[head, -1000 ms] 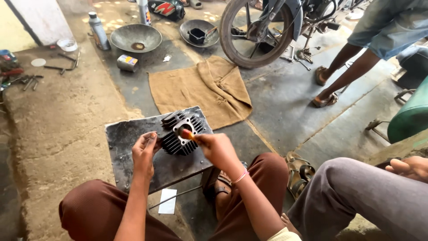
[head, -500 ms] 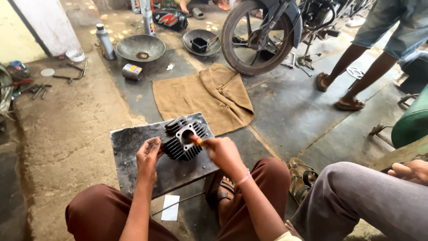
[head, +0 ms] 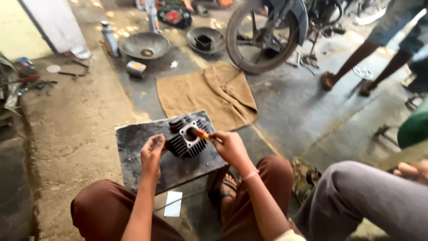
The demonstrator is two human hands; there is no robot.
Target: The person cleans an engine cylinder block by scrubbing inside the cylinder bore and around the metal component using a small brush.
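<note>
Your left hand [head: 153,151] grips the left side of the finned engine cylinder [head: 188,137], fingers curled against its black cooling fins. The cylinder lies on a dark, scuffed metal plate [head: 133,147] that sits between your knees, with the cylinder's bore opening facing up and toward you. Your right hand [head: 230,147] is closed in a pinch around a small orange-tipped tool [head: 203,134], whose tip rests at the right edge of the bore; the tool's exact kind cannot be told at this size. Both hands are just beside each other, with the cylinder between them. A small white paper slip [head: 173,203] lies on the floor below the plate's near edge. Beyond the plate, a folded tan cloth [head: 209,93] is spread on the concrete floor. Farther back stand a round metal bowl [head: 145,44], a smaller dark pan [head: 206,39], a small tin can [head: 135,68] and a grey spray bottle [head: 108,39]. A motorcycle wheel [head: 261,38] stands behind the cloth. Another person's knee in grey trousers [head: 356,196] is at your right, and a second person's sandalled feet [head: 329,80] stand near the wheel.
</note>
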